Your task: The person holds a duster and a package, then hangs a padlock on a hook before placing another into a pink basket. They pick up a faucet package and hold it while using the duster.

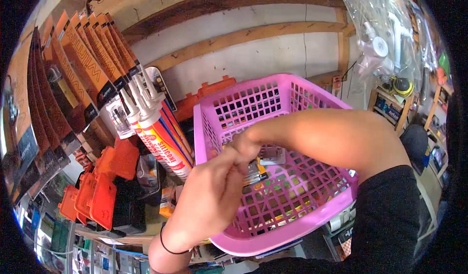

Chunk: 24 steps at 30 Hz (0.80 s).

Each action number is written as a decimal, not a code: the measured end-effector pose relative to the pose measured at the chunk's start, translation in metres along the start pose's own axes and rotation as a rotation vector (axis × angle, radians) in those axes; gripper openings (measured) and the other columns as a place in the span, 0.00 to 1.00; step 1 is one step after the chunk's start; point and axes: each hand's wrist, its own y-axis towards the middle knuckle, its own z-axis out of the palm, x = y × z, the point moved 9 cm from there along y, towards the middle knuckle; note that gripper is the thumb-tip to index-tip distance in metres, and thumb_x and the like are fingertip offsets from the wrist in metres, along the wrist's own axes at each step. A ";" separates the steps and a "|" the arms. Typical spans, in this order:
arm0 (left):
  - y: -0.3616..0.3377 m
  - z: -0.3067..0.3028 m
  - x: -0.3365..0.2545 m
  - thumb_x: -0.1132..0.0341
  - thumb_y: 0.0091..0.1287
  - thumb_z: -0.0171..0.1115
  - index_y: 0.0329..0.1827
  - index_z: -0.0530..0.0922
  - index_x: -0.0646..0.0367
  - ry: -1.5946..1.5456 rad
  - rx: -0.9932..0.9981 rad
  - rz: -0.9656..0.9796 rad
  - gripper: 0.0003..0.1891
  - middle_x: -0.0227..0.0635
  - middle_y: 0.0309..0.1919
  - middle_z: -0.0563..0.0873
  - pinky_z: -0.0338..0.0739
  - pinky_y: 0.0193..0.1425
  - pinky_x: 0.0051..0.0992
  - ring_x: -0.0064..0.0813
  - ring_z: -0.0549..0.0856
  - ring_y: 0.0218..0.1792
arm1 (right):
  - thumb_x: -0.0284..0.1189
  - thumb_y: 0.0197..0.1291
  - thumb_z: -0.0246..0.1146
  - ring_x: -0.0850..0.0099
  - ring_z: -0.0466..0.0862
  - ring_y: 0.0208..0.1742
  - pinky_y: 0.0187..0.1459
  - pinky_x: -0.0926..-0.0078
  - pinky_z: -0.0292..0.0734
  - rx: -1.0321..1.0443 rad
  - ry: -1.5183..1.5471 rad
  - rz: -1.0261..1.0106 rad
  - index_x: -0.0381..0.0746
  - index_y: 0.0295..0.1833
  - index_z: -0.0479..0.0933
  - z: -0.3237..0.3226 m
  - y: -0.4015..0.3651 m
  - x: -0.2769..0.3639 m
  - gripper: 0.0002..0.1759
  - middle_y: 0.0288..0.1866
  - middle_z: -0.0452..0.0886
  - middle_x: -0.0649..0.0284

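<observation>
My left hand (pixel 207 193), with a thin dark band at the wrist, reaches over the near left side of a pink plastic basket (pixel 302 239). Its fingers are closed and meet my right hand (pixel 247 143), which comes across the basket from the right with its fingers curled. What the two hands pinch between them is hidden, and I cannot tell what it is. Just below the fingers shows a small package with black and yellow print (pixel 255 173). A clear-and-grey packaged item (pixel 273 155) lies in the basket behind it.
Left of the basket stand silicone tubes (pixel 161 140) with white nozzles. Orange-lidded cases (pixel 95 201) sit lower left, under hanging packets of orange-and-black Wilmis-like cards (pixel 80 45). Clear bags of white fittings (pixel 380 45) hang at the upper right. A wooden-framed wall (pixel 234 49) rises behind.
</observation>
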 end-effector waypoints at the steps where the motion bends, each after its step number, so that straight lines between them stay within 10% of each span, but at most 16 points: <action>1: -0.002 -0.001 0.004 0.74 0.60 0.42 0.31 0.71 0.65 -0.059 -0.035 -0.066 0.07 0.31 0.18 0.73 0.67 0.23 0.21 0.19 0.73 0.20 | 0.48 0.36 0.69 0.60 0.73 0.52 0.53 0.67 0.68 0.001 -0.001 0.003 0.36 0.53 0.71 -0.001 -0.002 -0.004 0.38 0.49 0.76 0.54; 12: -0.003 -0.002 0.012 0.75 0.61 0.42 0.30 0.72 0.64 -0.097 -0.052 -0.294 0.08 0.29 0.18 0.74 0.64 0.24 0.18 0.16 0.71 0.20 | 0.43 0.41 0.68 0.67 0.74 0.51 0.49 0.68 0.70 0.412 0.201 0.152 0.46 0.54 0.71 0.015 -0.064 0.042 0.31 0.48 0.76 0.59; 16: -0.003 -0.002 0.014 0.74 0.61 0.42 0.31 0.72 0.64 -0.083 -0.058 -0.285 0.08 0.29 0.18 0.74 0.65 0.24 0.17 0.16 0.71 0.21 | 0.44 0.43 0.66 0.65 0.76 0.45 0.48 0.70 0.73 0.229 -0.168 0.024 0.42 0.48 0.74 0.004 -0.062 0.059 0.27 0.45 0.77 0.58; 24: -0.004 -0.005 0.012 0.73 0.62 0.45 0.33 0.73 0.64 -0.113 -0.088 -0.254 0.07 0.31 0.21 0.76 0.68 0.27 0.18 0.17 0.74 0.23 | 0.40 0.42 0.66 0.65 0.77 0.40 0.42 0.69 0.74 0.180 0.231 0.133 0.43 0.45 0.75 0.029 -0.026 0.020 0.22 0.41 0.78 0.58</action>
